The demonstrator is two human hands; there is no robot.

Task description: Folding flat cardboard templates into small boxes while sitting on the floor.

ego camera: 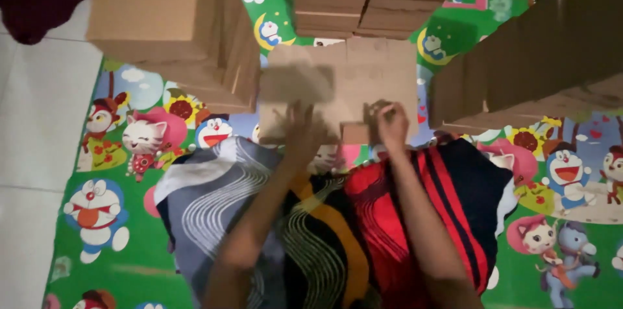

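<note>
The left hand point(304, 129) lies with fingers spread flat on a cardboard sheet point(344, 82) at the frame's centre. The right hand point(389, 124) is curled, pinching the sheet's lower edge. Cardboard stacks point(175, 23) stand at upper left, top and right on a green cartoon mat point(117, 250).

The view is dim and soft throughout; colours on the cartoon mat point(117, 218) look muted and slightly smeared; both hands point(344, 127) are blurred, their fingers hard to separate; a grey shadow lies across the flat cardboard sheet point(363, 69) near its left end; the tiled floor point(39, 121) at the left looks palest; no glare shows anywhere.
</note>
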